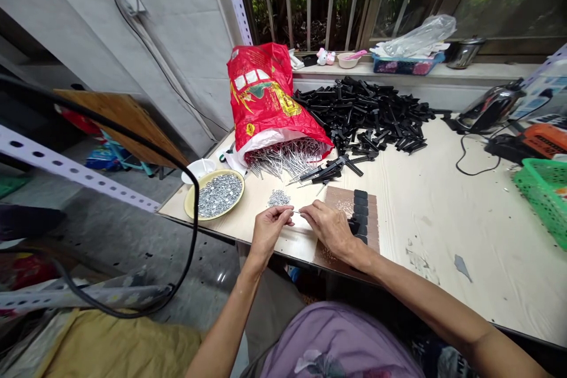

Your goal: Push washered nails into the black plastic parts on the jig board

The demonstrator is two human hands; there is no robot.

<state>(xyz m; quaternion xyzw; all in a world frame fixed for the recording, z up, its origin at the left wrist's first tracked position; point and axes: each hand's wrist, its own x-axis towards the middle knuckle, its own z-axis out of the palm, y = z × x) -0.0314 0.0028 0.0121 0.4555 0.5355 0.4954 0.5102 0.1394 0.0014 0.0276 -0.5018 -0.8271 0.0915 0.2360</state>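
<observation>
My left hand (269, 229) is closed in a pinch on one end of a thin metal rod (296, 211). The fingertips of my right hand (330, 227) grip its other end, just above the table's front edge. Whether a smaller part sits in my left fingertips is too small to tell. Just beyond the left hand lies a little heap of small silvery metal pieces (279, 197). Under and beside my right hand is a brown board (371, 212) with a column of black rectangular pieces (360, 202), partly covered by the hand.
A yellow bowl (190, 204) holds many silvery pieces at the left. Metal rods (283, 156) spill from a red plastic bag (266, 100). Behind lies a large pile of black parts (372, 109). A green basket (538, 201) stands right; a black cable (195, 207) loops at left.
</observation>
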